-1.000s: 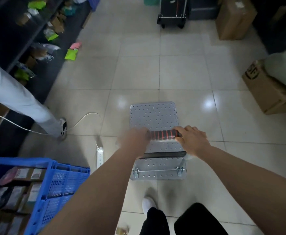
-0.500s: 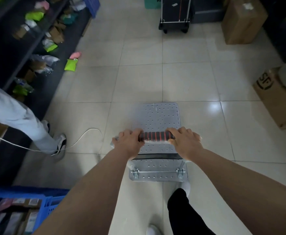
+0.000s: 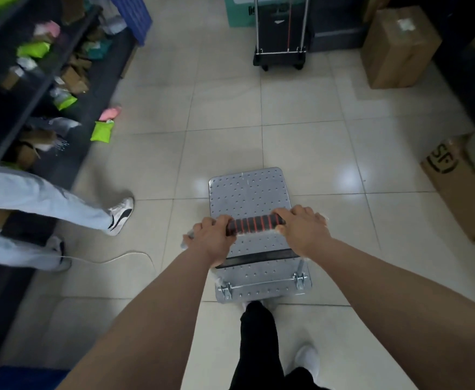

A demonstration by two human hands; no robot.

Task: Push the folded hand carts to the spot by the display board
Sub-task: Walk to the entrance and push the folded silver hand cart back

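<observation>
A silver perforated platform hand cart stands on the tiled floor right in front of me. Its push bar carries a black and red striped grip. My left hand is closed around the left end of that handle. My right hand grips the right end. A second cart, black with a chrome frame, stands upright at the far end of the aisle, next to a teal board or box.
A dark shelf with coloured packets runs along the left. Another person's legs stand beside it. A white cable lies on the floor. Cardboard boxes sit on the right.
My left hand has settled firmly on the handle. The cart and I have rolled forward down the aisle; the blue crate has slid out of view and the far cart looks closer.
</observation>
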